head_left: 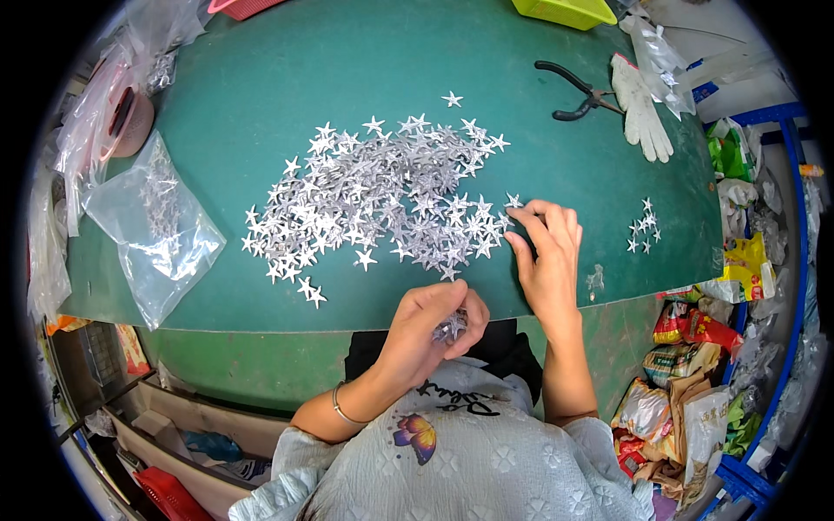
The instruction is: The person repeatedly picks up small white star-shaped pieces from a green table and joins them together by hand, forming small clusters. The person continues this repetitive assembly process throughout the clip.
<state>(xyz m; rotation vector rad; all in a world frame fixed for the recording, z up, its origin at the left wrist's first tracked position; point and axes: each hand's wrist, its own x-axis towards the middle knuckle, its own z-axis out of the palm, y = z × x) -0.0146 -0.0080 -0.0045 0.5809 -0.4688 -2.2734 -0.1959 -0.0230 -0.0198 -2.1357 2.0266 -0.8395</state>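
A broad heap of small silver starfish-shaped pieces (373, 182) lies on the green tabletop. My left hand (434, 326) is curled at the table's front edge, closed around several of the same starfish pieces (451, 327), part of them hidden by the fingers. Along the heap's right side, my right hand (549, 252) rests with thumb and index finger apart. Its index fingertip is at a single starfish piece (513, 201), and the thumb tip is close to the heap's edge. Farther right, a small separate group of starfish pieces (645, 227) is on the table.
Black-handled pliers (580, 91) and a white glove (641, 108) lie at the far right. A clear bag with starfish pieces (161, 226) is on the left, near a pink basket (135, 126). A yellow-green basket (569, 10) stands at the back. Packages fill a blue-framed rack (795, 217) on the right.
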